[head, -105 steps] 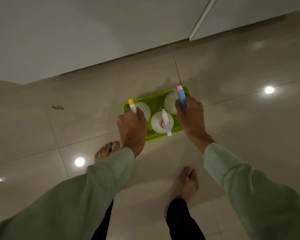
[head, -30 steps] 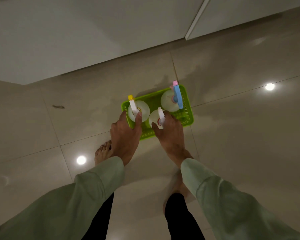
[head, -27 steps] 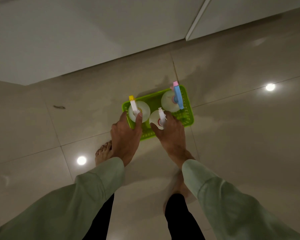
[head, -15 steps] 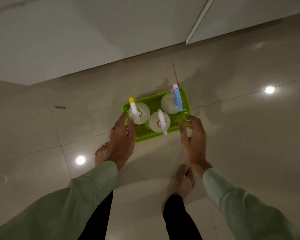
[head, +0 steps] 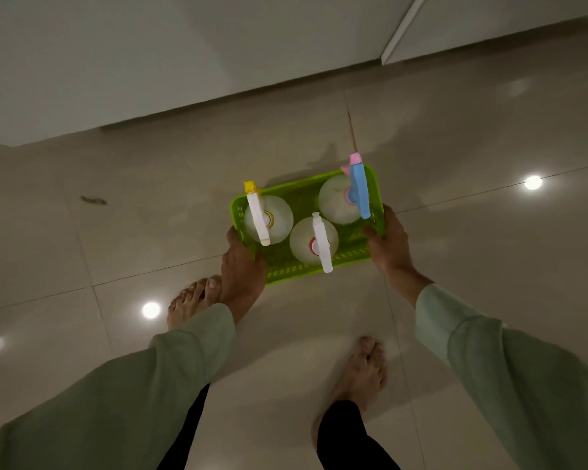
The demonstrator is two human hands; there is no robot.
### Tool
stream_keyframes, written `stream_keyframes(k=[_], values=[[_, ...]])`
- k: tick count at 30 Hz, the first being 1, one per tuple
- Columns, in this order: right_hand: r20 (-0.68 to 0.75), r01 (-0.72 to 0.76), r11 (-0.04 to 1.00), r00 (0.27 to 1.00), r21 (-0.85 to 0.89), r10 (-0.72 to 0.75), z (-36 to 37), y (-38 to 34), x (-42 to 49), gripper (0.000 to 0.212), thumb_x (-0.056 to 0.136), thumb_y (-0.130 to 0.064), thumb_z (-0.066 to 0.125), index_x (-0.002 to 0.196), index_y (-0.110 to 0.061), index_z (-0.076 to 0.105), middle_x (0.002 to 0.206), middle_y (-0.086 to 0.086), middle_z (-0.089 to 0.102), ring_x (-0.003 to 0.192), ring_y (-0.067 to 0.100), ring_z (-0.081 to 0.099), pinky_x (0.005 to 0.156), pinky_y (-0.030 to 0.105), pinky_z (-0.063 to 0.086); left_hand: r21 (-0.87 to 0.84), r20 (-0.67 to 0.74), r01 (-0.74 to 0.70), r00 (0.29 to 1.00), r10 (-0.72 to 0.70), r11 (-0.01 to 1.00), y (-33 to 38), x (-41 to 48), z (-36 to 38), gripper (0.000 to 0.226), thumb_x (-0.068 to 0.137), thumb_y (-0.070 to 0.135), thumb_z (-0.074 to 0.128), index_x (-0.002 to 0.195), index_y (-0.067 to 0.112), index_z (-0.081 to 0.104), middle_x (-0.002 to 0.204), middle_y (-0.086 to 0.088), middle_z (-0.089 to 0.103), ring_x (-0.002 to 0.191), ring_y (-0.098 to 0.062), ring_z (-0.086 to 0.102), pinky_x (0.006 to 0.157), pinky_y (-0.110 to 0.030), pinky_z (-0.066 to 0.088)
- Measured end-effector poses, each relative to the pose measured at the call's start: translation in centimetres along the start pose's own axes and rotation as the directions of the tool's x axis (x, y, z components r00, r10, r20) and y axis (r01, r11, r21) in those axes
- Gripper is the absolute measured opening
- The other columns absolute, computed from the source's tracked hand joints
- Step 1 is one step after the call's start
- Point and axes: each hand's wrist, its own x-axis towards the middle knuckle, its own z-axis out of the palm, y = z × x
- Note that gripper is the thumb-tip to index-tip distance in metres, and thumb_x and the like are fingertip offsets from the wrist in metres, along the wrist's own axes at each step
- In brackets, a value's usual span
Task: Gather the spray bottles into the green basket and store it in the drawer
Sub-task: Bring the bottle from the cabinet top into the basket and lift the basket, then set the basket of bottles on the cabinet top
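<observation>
We see one green basket holding three spray bottles: one with a yellow-tipped nozzle, one all white, one with a blue and pink nozzle. The basket sits between our two hands above the tiled floor. Our left hand grips its left end; our right hand grips its right end.

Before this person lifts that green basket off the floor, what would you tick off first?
1. All three white round spray bottles stand inside the bright green perforated plastic basket: ok.
2. Left hand grips the basket's left end: ok.
3. Right hand grips the right end: ok.
4. Bottles upright: yellow-tipped, white-headed, blue-and-pink-headed: ok.
5. Drawer open and ready: cannot tell, none seen.
6. Glossy tiled floor around feet free of obstacles: ok.
</observation>
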Motion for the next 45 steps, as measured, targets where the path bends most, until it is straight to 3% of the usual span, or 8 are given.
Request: stream_keyframes(k=[5, 12, 15, 18, 25, 33, 39, 45], values=[[-0.051, 0.040, 0.998, 0.998, -0.042, -0.042, -0.1, -0.2, -0.1, 0.031, 0.089, 0.003, 0.045, 0.109, -0.010, 0.065, 0.081, -0.003, 0.060, 0.077, 0.020, 0.053, 0.065, 0.024, 0.035, 0.079, -0.054, -0.014, 0.998, 0.019, 0.997, -0.3, 0.0, -0.9, 0.042, 0.086, -0.001, 0.045, 0.127, 0.007, 0.042, 0.097, -0.030, 0.063, 0.091, -0.050, 0.057, 0.075, -0.054, 0.049], [-0.037, 0.074, 0.994, 0.996, -0.085, -0.077, -4.3, -6.4, -5.3, 0.030, 0.089, 0.004, 0.045, 0.108, -0.010, 0.064, 0.083, 0.003, 0.061, 0.076, 0.022, 0.054, 0.061, 0.024, 0.035, -0.008, -0.028, -0.109, 0.994, 0.109, 0.994, 2.6, -3.8, -8.0, 0.041, 0.082, 0.001, 0.045, 0.120, 0.014, 0.046, 0.085, -0.018, 0.067, 0.075, -0.041, 0.062, 0.066, -0.051, 0.054], [-0.033, 0.111, 0.989, 0.993, -0.097, -0.114, -7.0, -10.7, -8.2, 0.029, 0.088, 0.003, 0.044, 0.102, -0.015, 0.062, 0.079, 0.000, 0.061, 0.071, 0.020, 0.054, 0.056, 0.018, 0.039, -0.035, -0.008, -0.139, 0.990, 0.139, 0.990, 4.7, -6.6, -12.4, 0.043, 0.084, 0.004, 0.047, 0.124, 0.017, 0.046, 0.088, -0.015, 0.069, 0.074, -0.039, 0.064, 0.065, -0.050, 0.056], [-0.017, 0.125, 0.989, 0.992, -0.077, -0.127, -9.5, -15.7, -11.3, 0.027, 0.088, 0.000, 0.044, 0.090, -0.024, 0.057, 0.070, -0.005, 0.058, 0.061, 0.006, 0.051, 0.056, 0.028, 0.038, -0.056, -0.026, -0.159, 0.987, 0.158, 0.986, 7.1, -9.6, -17.5, 0.046, 0.086, 0.002, 0.048, 0.128, 0.018, 0.046, 0.094, -0.015, 0.071, 0.074, -0.037, 0.067, 0.065, -0.049, 0.057], [-0.021, 0.188, 0.982, 0.982, -0.017, -0.188, -12.9, -27.2, -16.8, 0.031, 0.093, -0.001, 0.048, 0.101, -0.026, 0.064, 0.075, -0.005, 0.065, 0.064, 0.005, 0.055, 0.060, 0.031, 0.044, -0.095, -0.055, -0.223, 0.974, 0.218, 0.970, 11.9, -13.9, -29.5, 0.047, 0.089, -0.004, 0.049, 0.130, 0.017, 0.050, 0.088, -0.004, 0.071, 0.067, -0.020, 0.068, 0.057, -0.034, 0.056], [-0.039, 0.297, 0.955, 0.954, 0.002, -0.296, -12.7, -40.2, -17.4, 0.027, 0.088, 0.004, 0.051, 0.089, -0.021, 0.062, 0.075, 0.008, 0.065, 0.072, 0.023, 0.057, 0.062, 0.037, 0.044, -0.068, -0.123, -0.268, 0.958, 0.259, 0.961, 16.4, -11.8, -42.1, 0.042, 0.088, 0.002, 0.053, 0.125, 0.022, 0.054, 0.085, 0.005, 0.066, 0.078, -0.027, 0.069, 0.070, -0.045, 0.059], [-0.038, 0.342, 0.940, 0.939, -0.009, -0.342, -10.0, -47.4, -14.7, 0.022, 0.086, 0.007, 0.050, 0.082, -0.015, 0.055, 0.070, 0.007, 0.057, 0.066, 0.023, 0.050, 0.061, 0.035, 0.039, -0.055, -0.173, -0.266, 0.952, 0.253, 0.962, 18.4, -7.3, -47.8, 0.042, 0.088, 0.001, 0.052, 0.126, 0.018, 0.054, 0.093, -0.006, 0.070, 0.078, -0.029, 0.069, 0.066, -0.042, 0.059], [-0.036, 0.326, 0.943, 0.944, -0.075, -0.329, -6.8, -51.9, -10.8, 0.013, 0.088, 0.005, 0.047, 0.090, -0.003, 0.057, 0.078, 0.020, 0.061, 0.077, 0.043, 0.057, 0.062, 0.040, 0.044, -0.032, -0.185, -0.218, 0.960, 0.209, 0.975, 19.8, -1.5, -50.3, 0.044, 0.086, 0.001, 0.053, 0.128, 0.015, 0.054, 0.100, -0.013, 0.071, 0.091, -0.035, 0.067, 0.080, -0.047, 0.057]])
